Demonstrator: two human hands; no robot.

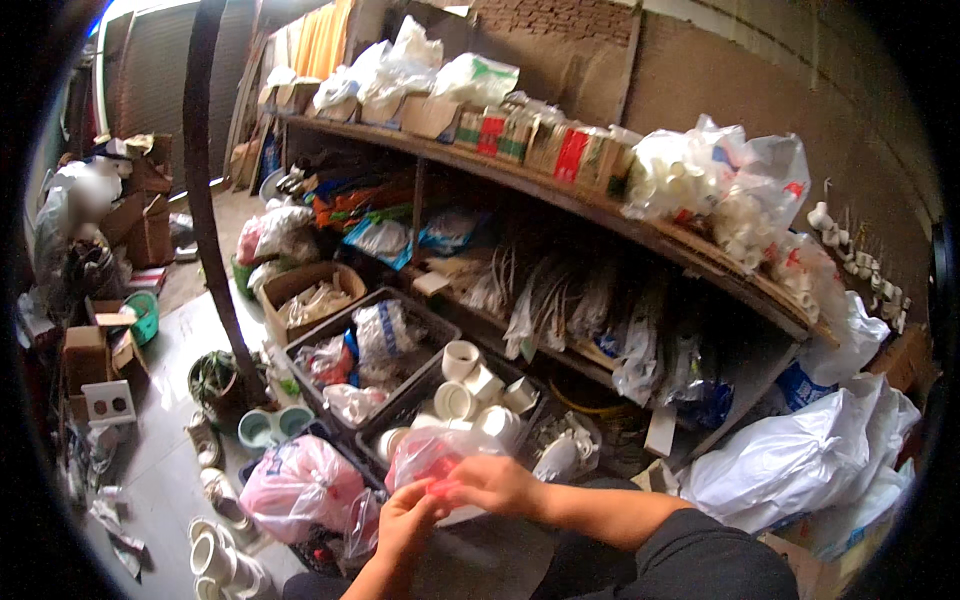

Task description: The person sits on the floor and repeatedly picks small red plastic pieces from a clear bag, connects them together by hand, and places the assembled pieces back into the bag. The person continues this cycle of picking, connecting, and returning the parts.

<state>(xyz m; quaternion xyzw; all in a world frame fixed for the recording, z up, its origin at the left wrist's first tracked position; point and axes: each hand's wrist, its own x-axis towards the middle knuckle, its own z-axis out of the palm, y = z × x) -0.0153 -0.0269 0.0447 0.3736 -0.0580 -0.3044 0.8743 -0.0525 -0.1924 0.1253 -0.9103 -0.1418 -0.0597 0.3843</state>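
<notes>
My left hand (408, 522) and my right hand (492, 484) meet low in the middle of the view, both pinching the neck of a thin pink plastic bag (425, 455). White shapes show through the bag. Just beyond the hands stands a black crate (415, 395) filled with white plastic pipe fittings (478, 395). A second, tied pink bag (298, 485) lies on the floor to the left of my left hand.
A long wooden shelf (600, 215) carries boxes and bags of white fittings. Another crate (335, 335) and a cardboard box (305, 290) hold bagged goods. White bags (800, 460) pile up at right. A dark post (205, 200), cardboard boxes and loose fittings (215, 555) crowd the left floor.
</notes>
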